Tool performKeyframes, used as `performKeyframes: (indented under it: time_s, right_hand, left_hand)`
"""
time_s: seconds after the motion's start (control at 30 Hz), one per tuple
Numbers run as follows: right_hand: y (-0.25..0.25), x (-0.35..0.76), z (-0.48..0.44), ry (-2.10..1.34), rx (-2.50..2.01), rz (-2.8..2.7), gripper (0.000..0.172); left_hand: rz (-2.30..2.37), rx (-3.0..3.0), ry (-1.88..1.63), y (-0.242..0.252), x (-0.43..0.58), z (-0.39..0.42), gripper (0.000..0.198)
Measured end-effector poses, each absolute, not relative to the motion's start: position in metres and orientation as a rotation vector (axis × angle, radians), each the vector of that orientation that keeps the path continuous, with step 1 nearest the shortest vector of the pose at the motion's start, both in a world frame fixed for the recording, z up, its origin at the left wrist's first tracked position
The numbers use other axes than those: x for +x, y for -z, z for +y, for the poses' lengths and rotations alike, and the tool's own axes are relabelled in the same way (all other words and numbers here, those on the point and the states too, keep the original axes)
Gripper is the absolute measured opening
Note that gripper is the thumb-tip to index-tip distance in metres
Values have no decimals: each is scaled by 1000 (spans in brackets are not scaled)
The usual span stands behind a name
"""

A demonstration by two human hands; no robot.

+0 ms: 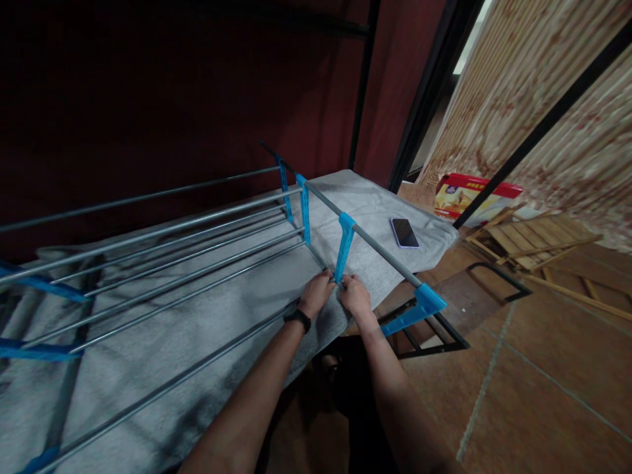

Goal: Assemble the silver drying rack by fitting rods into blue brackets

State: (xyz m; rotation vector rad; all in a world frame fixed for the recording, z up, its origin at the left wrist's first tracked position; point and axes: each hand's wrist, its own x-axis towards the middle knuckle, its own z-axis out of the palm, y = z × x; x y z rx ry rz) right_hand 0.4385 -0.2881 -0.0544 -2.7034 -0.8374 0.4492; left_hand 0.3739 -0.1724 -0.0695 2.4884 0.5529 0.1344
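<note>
A rack of grey metal tubes (pixel 197 247) joined by blue plastic brackets lies across a grey cloth. My left hand (pixel 316 293), with a black band at the wrist, is closed around the lower cross tube (pixel 318 257) beside the foot of a blue bracket (pixel 344 247). On the other side of that foot, my right hand (pixel 354 296) is closed with its fingertips against the bracket. Fingers of both hands partly hide the joint. Above them runs the long upper tube (pixel 380 249), ending near another blue bracket (pixel 417 309) at the right.
A phone (pixel 404 233) lies on the grey cloth (pixel 355 187), right of the rack. Beyond the cloth are a red and yellow box (pixel 474 194), a folded wooden piece (pixel 538 240) and a black metal frame (pixel 518 289) above the tiled floor (pixel 553 355). A dark red panel stands behind.
</note>
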Motion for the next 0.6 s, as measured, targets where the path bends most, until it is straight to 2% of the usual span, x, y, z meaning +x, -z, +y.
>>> performKeyframes:
  time_s: [0.2,0.6]
  right_hand:
    - [55,438,-288,-449,-2718,-840,27]
    - [53,440,-290,-480,-2680,-852,34]
  left_hand:
    - [629,2489,-128,69,373,-182,13]
    - [578,2493,-102,68,371,-178,19]
